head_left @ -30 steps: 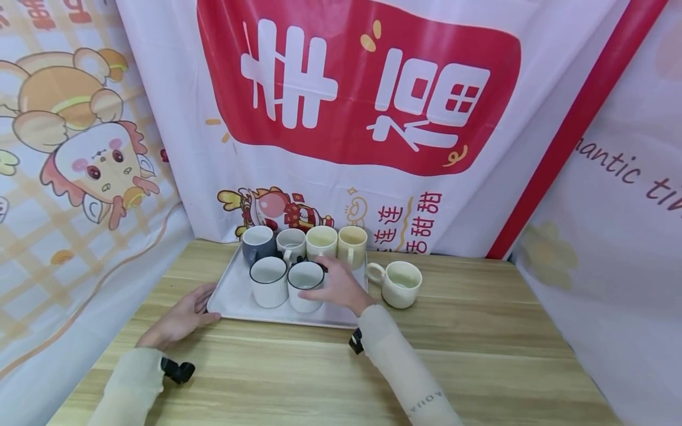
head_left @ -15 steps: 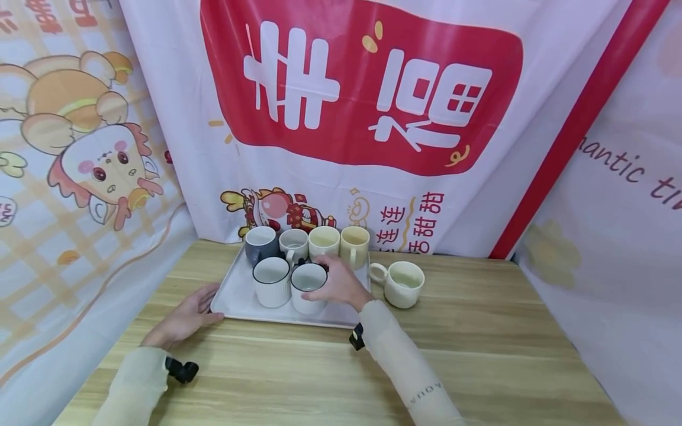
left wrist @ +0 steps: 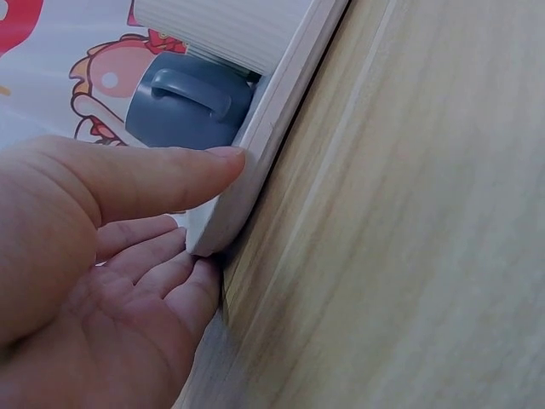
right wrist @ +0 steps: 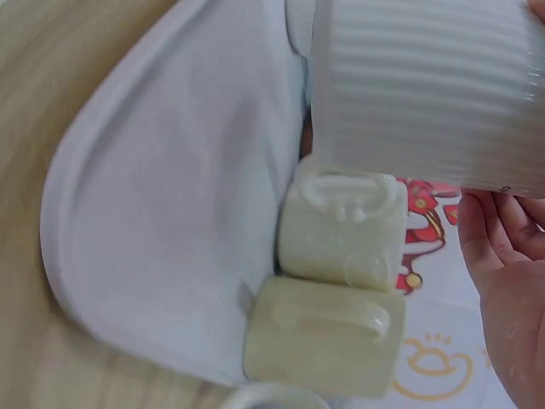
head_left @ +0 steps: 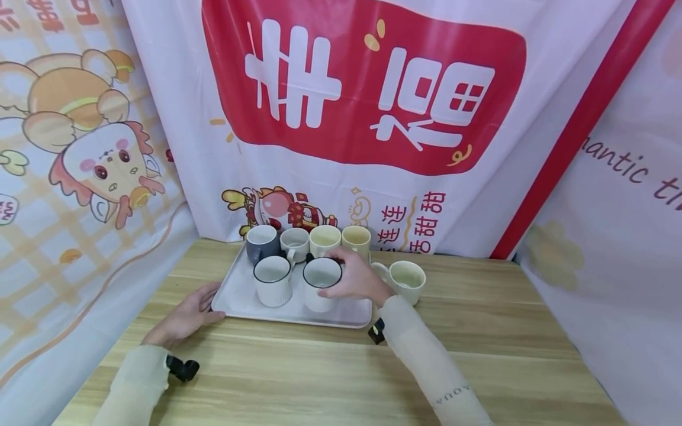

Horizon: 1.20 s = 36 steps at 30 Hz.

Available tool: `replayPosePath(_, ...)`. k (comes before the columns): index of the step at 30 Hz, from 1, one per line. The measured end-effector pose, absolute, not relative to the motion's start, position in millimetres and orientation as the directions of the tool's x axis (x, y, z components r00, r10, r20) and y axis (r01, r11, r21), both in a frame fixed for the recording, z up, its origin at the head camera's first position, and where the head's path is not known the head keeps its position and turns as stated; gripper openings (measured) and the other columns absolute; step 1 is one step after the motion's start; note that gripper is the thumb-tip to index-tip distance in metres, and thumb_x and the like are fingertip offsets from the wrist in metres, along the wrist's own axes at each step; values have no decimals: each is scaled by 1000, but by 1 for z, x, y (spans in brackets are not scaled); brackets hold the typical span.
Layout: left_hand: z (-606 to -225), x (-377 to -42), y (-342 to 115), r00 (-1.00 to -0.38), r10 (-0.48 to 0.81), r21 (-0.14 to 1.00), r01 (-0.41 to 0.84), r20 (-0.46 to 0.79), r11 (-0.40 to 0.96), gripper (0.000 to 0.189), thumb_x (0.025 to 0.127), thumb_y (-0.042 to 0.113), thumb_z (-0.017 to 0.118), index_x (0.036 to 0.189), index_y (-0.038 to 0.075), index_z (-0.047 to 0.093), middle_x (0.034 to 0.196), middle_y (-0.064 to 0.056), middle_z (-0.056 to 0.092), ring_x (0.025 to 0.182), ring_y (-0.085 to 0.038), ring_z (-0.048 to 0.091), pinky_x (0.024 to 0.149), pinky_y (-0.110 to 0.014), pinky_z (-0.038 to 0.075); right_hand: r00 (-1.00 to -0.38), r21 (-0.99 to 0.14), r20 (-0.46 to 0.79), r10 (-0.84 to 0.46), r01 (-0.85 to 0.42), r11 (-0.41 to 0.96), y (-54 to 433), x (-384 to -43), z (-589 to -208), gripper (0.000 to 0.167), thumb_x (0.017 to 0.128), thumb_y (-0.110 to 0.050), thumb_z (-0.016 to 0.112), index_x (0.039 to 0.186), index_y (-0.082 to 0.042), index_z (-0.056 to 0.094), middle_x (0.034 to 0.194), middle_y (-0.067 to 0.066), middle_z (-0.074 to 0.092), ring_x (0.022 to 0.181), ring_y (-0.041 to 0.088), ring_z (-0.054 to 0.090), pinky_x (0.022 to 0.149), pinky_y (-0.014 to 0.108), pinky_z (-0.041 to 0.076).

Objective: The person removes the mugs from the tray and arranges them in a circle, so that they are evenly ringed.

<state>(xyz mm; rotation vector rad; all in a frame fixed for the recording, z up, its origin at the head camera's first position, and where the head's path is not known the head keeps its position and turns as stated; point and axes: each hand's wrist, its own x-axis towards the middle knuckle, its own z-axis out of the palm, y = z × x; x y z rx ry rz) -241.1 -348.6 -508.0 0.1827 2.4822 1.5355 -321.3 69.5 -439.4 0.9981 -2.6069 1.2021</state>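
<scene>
One white rectangular plastic-looking tray (head_left: pixel 240 303), corner gripped by the left hand (head_left: pixel 187 315), should stay steady while the right hand (head_left: pixel 357 277), fingers gripping a white cylindrical ribbed ceramic-looking mug (head_left: pixel 315 300) over it, best keeps that upright, now shifted right, farther from the matching black-rimmed mug (head_left: pixel 273 291).
</scene>
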Motion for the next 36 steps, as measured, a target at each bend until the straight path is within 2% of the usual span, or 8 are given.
replayPosePath(7,-507,-240,-346,-970,223,902,5,-101,432,91,100,5,68,165,-10,6,173,-35,6,159,-56,11,130,-65,17,-780,-667,349,-519,-596,446,106,-318,-408,75,62,-26,102,129,-18,69,119,-2,72,109,16,67,98,35,60)
replayPosePath(18,-510,-241,-349,-968,227,900,6,-103,435,93,100,8,70,165,-9,6,173,-35,7,159,-56,11,129,-66,18,-855,-658,311,-416,-509,555,181,-316,-357,75,69,-28,100,135,-16,65,130,4,70,118,27,66,102,50,61)
replayPosePath(24,-510,-241,-350,-969,231,902,16,-93,432,93,100,8,70,165,-10,7,173,-35,8,159,-57,12,129,-65,18,-885,-638,321,-336,-465,614,223,-324,-340,77,74,-26,98,140,-13,62,136,10,66,119,33,65,100,56,64)
replayPosePath(29,-509,-240,-349,-969,223,903,2,-104,429,92,100,6,70,165,-9,7,173,-35,8,159,-56,11,130,-65,19,-905,-637,305,-297,-426,642,251,-330,-328,78,77,-27,96,143,-9,58,139,15,61,123,37,63,102,61,62)
replayPosePath(36,-509,-239,-349,-970,222,909,5,-97,418,91,100,6,69,165,-9,8,173,-35,8,160,-56,11,130,-66,18,-938,-636,258,-232,-346,690,280,-334,-322,77,80,-32,94,144,-13,57,140,14,62,124,37,61,105,65,59)
